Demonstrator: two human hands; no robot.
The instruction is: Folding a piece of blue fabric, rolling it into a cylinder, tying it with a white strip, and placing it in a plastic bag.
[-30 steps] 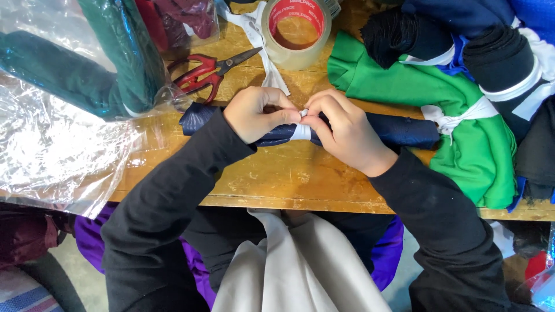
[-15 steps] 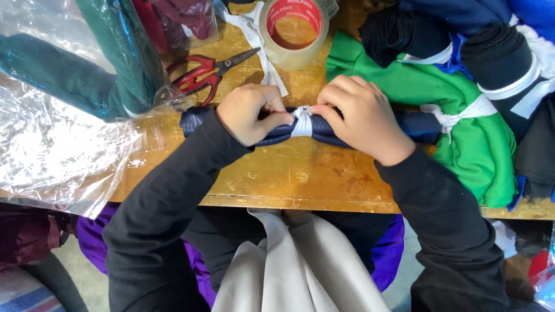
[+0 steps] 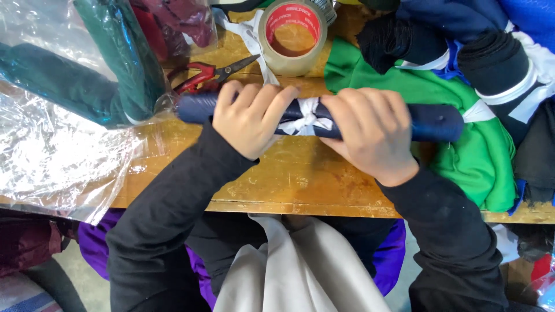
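A rolled navy blue cloth (image 3: 433, 122) lies across the wooden table (image 3: 289, 173), tied at its middle with a knotted white strip (image 3: 306, 118). My left hand (image 3: 251, 118) wraps over the roll just left of the knot. My right hand (image 3: 373, 133) clasps the roll just right of the knot. Both of my sleeves are black. The roll's right end rests on a green cloth (image 3: 480, 156).
Red-handled scissors (image 3: 205, 75) and a roll of packing tape (image 3: 292, 37) lie behind the roll. Clear plastic bags (image 3: 58, 162) with dark green rolled cloth (image 3: 115, 63) fill the left. Tied black and blue rolls (image 3: 497, 63) are piled at the right. A beige cloth (image 3: 289, 271) covers my lap.
My fingers were pinching the white strip at the knot; now both hands have spread apart and lie over the roll on either side of the finished knot.
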